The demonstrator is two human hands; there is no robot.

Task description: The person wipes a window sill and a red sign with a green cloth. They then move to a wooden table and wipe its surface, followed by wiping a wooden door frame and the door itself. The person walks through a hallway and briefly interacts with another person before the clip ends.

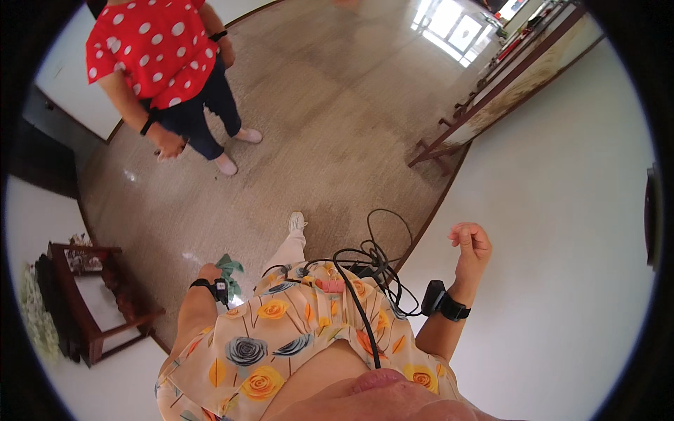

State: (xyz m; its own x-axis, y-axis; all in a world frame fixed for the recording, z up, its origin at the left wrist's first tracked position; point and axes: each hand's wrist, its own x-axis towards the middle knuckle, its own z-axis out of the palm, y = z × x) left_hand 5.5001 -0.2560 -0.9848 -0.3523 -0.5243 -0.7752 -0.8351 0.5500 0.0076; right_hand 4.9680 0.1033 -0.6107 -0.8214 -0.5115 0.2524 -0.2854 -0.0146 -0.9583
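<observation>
My left hand [210, 271] is low at my left side, closed around a sprig of green leaves [229, 273]; its fingers are mostly hidden. A black strap with a small device [218, 288] sits on that wrist. Raised beside the white wall, my right hand [472, 244] is empty, with loosely bent fingers. A black wrist device [441, 300] is strapped below it. Loops of black cable [376, 258] hang at my waist, near a pink object with a binder clip [333, 284] on my floral top.
A person in a red polka-dot shirt [152, 47] stands ahead on the left. A dark wooden stand [97, 310] is at the lower left, beside white flowers [37, 310]. Along the right wall runs a wood-framed panel [505, 89] with feet on the floor [316, 116].
</observation>
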